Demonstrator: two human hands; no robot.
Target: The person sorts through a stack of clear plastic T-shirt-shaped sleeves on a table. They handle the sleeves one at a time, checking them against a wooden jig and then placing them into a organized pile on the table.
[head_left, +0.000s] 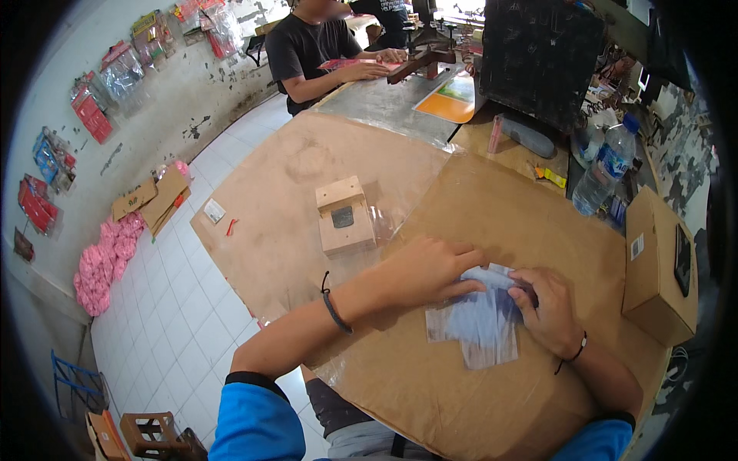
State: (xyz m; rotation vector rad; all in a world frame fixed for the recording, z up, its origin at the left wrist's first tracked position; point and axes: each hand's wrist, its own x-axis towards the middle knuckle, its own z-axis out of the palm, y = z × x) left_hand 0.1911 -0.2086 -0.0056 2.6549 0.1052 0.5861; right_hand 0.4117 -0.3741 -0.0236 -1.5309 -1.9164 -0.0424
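A loose pile of clear plastic bags point(477, 311) lies on the brown-covered table in front of me, some turned crosswise over others. My left hand point(430, 269) reaches over from the left. Its thumb and fingers close on the upper left edge of the bags. At their upper right, my right hand point(550, 307) has its thumb and fingers bent around the edge. Beyond my left hand stands a pale wooden block point(346, 223) with a recess and a small dark grey pad point(343, 217) in it, touched by neither hand.
A cardboard box point(653, 269) with a dark phone point(682, 260) on it stands at the right, near a water bottle point(607, 169). Across the table a person point(323, 58) handles a red sheet at a metal press point(423, 58). Pink bundles point(108, 257) lie on the floor.
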